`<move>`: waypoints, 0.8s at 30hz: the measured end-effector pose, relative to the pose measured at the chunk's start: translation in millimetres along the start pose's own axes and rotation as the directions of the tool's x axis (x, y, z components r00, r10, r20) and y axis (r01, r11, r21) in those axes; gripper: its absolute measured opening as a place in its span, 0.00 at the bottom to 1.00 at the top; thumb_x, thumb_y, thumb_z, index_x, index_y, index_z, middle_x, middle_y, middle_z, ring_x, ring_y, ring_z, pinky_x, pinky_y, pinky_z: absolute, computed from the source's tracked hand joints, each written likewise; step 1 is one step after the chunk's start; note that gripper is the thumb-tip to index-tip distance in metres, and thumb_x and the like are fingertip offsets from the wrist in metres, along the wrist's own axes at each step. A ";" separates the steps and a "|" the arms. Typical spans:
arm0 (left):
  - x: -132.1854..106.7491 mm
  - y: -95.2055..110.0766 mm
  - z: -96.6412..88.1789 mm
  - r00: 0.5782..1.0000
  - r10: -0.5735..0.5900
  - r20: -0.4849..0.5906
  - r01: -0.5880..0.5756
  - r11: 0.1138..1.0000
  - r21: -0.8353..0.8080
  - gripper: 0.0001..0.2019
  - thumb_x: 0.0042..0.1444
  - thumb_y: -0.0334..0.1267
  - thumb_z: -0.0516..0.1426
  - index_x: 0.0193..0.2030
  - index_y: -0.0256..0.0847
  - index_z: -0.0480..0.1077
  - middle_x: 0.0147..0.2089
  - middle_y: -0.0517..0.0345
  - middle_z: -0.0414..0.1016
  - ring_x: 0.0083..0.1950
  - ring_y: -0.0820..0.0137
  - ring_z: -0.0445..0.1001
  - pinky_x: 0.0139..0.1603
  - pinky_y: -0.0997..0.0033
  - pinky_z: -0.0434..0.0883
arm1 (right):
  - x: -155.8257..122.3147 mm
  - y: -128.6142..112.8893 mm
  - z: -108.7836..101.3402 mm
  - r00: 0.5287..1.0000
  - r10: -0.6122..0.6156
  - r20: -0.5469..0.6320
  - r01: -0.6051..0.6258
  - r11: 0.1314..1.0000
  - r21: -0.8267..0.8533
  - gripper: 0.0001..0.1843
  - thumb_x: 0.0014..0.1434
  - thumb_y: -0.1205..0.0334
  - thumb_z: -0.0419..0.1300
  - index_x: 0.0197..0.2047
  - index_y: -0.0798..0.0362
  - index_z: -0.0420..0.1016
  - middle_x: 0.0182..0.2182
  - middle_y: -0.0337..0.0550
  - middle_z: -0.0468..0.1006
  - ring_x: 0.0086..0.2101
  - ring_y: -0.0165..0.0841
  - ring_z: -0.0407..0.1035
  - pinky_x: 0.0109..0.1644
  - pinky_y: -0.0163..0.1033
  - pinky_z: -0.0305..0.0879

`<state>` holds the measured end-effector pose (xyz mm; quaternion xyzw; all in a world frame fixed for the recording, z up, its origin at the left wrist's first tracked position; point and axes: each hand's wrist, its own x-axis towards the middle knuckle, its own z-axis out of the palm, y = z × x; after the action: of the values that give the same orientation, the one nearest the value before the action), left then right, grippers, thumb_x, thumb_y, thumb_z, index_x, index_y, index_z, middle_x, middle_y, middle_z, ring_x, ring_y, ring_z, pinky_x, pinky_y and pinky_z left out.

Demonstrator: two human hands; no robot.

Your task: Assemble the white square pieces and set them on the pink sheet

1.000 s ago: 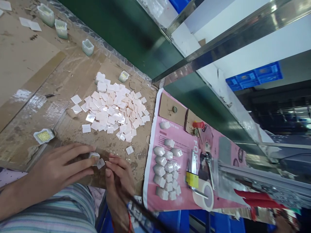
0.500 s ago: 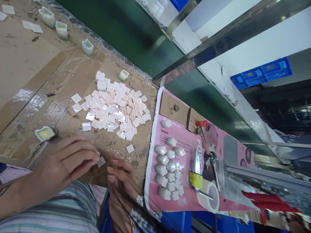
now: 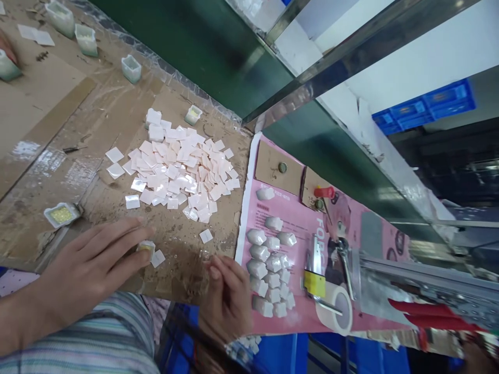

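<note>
My left hand [image 3: 91, 262] lies on the cardboard-covered bench, its fingertips pinching a small white cup [image 3: 145, 248] with yellow contents. A loose white square lid [image 3: 158, 257] lies right beside that cup. My right hand [image 3: 226, 296] hovers at the bench's near edge, fingers curled together, beside the pink sheet [image 3: 296, 317]; I cannot make out anything in it. A heap of white square lids [image 3: 179, 171] is spread farther back. Several sealed white cups [image 3: 268, 265] stand in a cluster on the pink sheet.
An open cup of yellow bits [image 3: 60, 214] sits at the left. More cups [image 3: 130, 68] line the far edge by the green conveyor wall [image 3: 218, 57]. A tape roll [image 3: 335, 311] and a red-handled tool [image 3: 424, 311] lie at right. Blue crates [image 3: 280, 353] are below.
My right hand has moved rightward from beside the left hand's cup to the pink sheet's edge. The left hand stays on the small cup.
</note>
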<state>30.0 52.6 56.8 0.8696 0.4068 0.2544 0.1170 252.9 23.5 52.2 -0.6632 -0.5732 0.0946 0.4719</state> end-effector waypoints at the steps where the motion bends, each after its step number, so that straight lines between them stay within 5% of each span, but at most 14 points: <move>1: 2.0 -2.0 -1.6 0.999 0.035 0.014 -0.036 0.999 0.036 0.11 0.65 0.26 0.52 0.50 0.39 0.70 0.63 0.51 0.66 0.67 0.56 0.59 0.66 0.55 0.57 | 5.3 3.4 -2.4 1.000 0.009 -0.026 -0.010 1.000 -0.022 0.08 0.59 0.67 0.62 0.38 0.44 0.80 0.32 0.39 0.81 0.34 0.36 0.76 0.35 0.42 0.75; 3: 7.2 -5.5 -4.9 0.996 0.089 -0.006 -0.088 0.994 0.060 0.08 0.62 0.26 0.57 0.47 0.36 0.70 0.60 0.49 0.67 0.65 0.55 0.61 0.64 0.55 0.61 | 16.2 9.7 -6.4 0.997 0.027 -0.077 -0.032 0.998 -0.054 0.04 0.57 0.63 0.65 0.30 0.49 0.78 0.26 0.39 0.79 0.29 0.36 0.75 0.30 0.40 0.72; 6: 14.1 -8.0 -8.3 0.997 0.062 -0.055 -0.065 0.997 -0.047 0.04 0.62 0.25 0.57 0.41 0.35 0.68 0.51 0.55 0.71 0.61 0.61 0.64 0.61 0.60 0.65 | 31.2 13.2 -7.3 0.996 0.052 -0.078 -0.060 0.992 -0.107 0.16 0.56 0.58 0.66 0.20 0.52 0.70 0.15 0.34 0.71 0.17 0.29 0.65 0.19 0.34 0.60; 10: 12.6 -9.1 -9.7 0.998 -0.043 -0.041 0.029 0.957 -0.289 0.06 0.65 0.26 0.54 0.45 0.38 0.68 0.45 0.61 0.73 0.51 0.72 0.68 0.55 0.70 0.67 | 46.3 8.1 0.2 0.993 0.103 0.065 -0.087 0.974 -0.208 0.25 0.66 0.57 0.54 0.17 0.52 0.63 0.10 0.31 0.61 0.12 0.25 0.58 0.17 0.32 0.54; 14: 4.4 -12.8 -10.8 0.981 -0.153 -0.118 0.107 0.939 -0.326 0.11 0.70 0.37 0.48 0.48 0.45 0.71 0.46 0.67 0.72 0.46 0.78 0.70 0.55 0.80 0.65 | 57.5 6.1 10.4 0.988 0.064 0.141 -0.022 0.960 -0.280 0.12 0.67 0.56 0.52 0.41 0.55 0.73 0.25 0.39 0.74 0.25 0.31 0.71 0.29 0.35 0.67; 17: 0.1 -16.8 -14.1 0.976 -0.180 -0.122 0.129 0.931 -0.343 0.14 0.70 0.34 0.46 0.52 0.49 0.70 0.49 0.68 0.71 0.50 0.79 0.70 0.58 0.84 0.61 | 61.5 7.7 18.7 0.980 -0.009 0.198 0.071 0.949 -0.308 0.18 0.64 0.50 0.56 0.50 0.54 0.73 0.45 0.52 0.74 0.46 0.40 0.70 0.49 0.46 0.69; 24: -7.0 -21.8 -16.7 0.966 -0.170 -0.196 0.104 0.946 -0.307 0.11 0.68 0.31 0.51 0.54 0.42 0.67 0.50 0.61 0.70 0.51 0.78 0.70 0.62 0.83 0.62 | 62.7 11.1 36.8 0.934 -0.072 0.350 0.204 0.912 -0.356 0.17 0.67 0.52 0.51 0.39 0.52 0.78 0.34 0.45 0.78 0.37 0.36 0.71 0.43 0.44 0.70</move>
<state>3.1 61.2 59.4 0.7783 0.4347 0.3979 0.2168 256.2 97.0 50.4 -0.6751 -0.6971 0.0554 0.2348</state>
